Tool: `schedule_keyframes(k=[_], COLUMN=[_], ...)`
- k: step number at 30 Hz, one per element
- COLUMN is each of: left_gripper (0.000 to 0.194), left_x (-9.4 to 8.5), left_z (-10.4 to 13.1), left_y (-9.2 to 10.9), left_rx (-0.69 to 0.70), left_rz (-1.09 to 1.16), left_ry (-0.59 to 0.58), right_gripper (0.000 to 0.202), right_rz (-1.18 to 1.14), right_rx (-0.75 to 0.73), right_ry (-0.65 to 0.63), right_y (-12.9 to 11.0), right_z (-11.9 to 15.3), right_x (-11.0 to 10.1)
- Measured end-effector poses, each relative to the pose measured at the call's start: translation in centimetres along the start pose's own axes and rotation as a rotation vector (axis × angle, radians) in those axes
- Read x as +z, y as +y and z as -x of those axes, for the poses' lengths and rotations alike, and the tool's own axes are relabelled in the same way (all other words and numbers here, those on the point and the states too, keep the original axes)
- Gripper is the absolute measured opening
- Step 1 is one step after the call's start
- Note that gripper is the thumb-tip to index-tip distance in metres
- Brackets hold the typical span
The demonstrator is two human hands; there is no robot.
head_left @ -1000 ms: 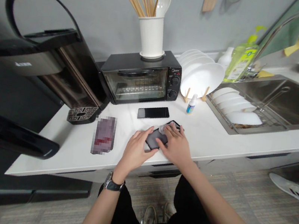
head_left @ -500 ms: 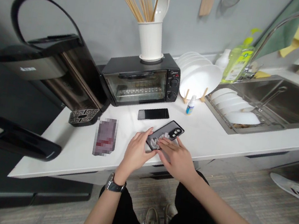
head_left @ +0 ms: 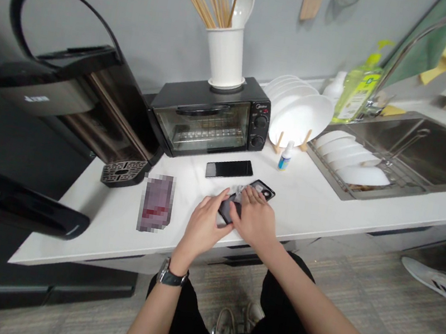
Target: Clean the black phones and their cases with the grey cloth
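A dark phone case (head_left: 229, 211) with round camera cutouts lies tilted on the white counter. My left hand (head_left: 202, 221), wearing a wristwatch, grips its left end between thumb and fingers. Under the fingers of my right hand (head_left: 257, 219) a crumpled whitish-grey wipe (head_left: 239, 190) is pressed onto the case; the hand covers much of the case's middle and right. Just behind the case lies a black smartphone (head_left: 230, 169), screen up. A small white spray bottle (head_left: 285, 158) with a blue label stands to the right of the phone.
A toaster oven (head_left: 208, 125) stands behind, bearing a white utensil holder (head_left: 225, 57). On the left are a black drinks machine (head_left: 129, 118) and a blurred-out packet (head_left: 156, 204). Racked plates (head_left: 298, 119) and a sink (head_left: 440, 156) are on the right.
My right hand has slid the wipe up across the case, away from me, and its thumb now lies over the case. My left hand keeps its hold.
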State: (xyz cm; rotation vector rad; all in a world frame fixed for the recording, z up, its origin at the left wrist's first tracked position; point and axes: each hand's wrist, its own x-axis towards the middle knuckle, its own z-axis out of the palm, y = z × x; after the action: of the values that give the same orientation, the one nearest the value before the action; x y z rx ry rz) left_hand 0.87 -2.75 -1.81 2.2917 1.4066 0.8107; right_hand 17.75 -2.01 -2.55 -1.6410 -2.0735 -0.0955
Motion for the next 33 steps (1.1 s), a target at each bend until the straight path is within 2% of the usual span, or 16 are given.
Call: schedule_keyframes(k=[3,6,8,13,18,22,25,29,33], left_gripper=[0.084,0.09,0.092,0.09,0.092,0.091,0.09,0.088,0.085], left_x=[0.0,-0.1,-0.1,0.0,-0.1,-0.1,0.0,0.1,0.1], left_z=[0.2,0.5,0.5,0.4,0.2,0.1,0.1,0.1,0.3], left_y=[-0.5,-0.7,-0.6,0.2,0.3,0.3,0.3,-0.1,-0.7], left_rx=[0.017,0.029,0.0,-0.054,-0.036,-0.034,-0.029,-0.014,0.001], left_rz=[0.013,0.021,0.008,-0.02,-0.029,-0.027,-0.026,-0.009,-0.018], left_ry=[0.0,-0.006,0.001,0.015,0.023,0.021,0.018,0.016,0.011], right_gripper=[0.053,0.049,0.044,0.036,0.046,0.053,0.057,0.062,0.058], right_rz=[-0.074,-0.184,-0.237,-0.228,-0.08,-0.02,0.0,-0.027,-0.167], right_rx=[-0.069,-0.159,-0.192,-0.233,-0.17,-0.121,-0.094,-0.034,-0.178], right_ry=[-0.043,-0.086,-0.094,-0.084,-0.049,-0.03,-0.022,-0.014,-0.07], right_y=[-3.1,-3.9,-2.9,1.6,5.6,7.0,5.7,1.5,-1.7], right_z=[1.2,3.0,3.7,3.7,2.4,1.0,0.0,-0.4,1.4], right_x=[-0.5,-1.4,-1.9,-2.7,-2.5,-1.8,-1.0,-0.3,-0.8])
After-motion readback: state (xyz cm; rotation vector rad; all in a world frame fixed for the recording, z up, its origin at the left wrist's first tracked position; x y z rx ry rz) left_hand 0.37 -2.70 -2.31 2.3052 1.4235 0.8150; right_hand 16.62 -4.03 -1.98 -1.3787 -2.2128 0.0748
